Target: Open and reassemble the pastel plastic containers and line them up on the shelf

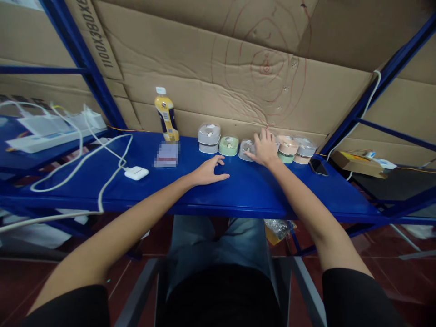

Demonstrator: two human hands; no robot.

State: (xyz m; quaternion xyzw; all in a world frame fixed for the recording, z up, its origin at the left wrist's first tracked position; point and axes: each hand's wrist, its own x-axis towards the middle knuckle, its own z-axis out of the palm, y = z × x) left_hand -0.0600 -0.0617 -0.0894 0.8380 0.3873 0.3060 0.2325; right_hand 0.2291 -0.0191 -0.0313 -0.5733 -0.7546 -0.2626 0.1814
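Observation:
My left hand [211,171] is above the blue tabletop with thumb and fingers apart and nothing between them. In front of it sits a single green round-cornered container [228,146], and left of that two grey containers [209,138] are stacked. My right hand [265,147] reaches over a dark grey container [246,150], its thumb at that container's right side and its fingers spread over something pale that it partly hides. Just right of it, a peach container [288,144] rests on a green one [286,157]. Beside them a grey container [306,146] tops a peach one [302,159].
A yellow drink bottle [166,114] stands at the back left, behind a blurred packet [166,154]. White cables [102,181] and a white earphone case [136,173] lie left. A phone [319,166] lies at the right. Cardboard [190,100] walls the back edge.

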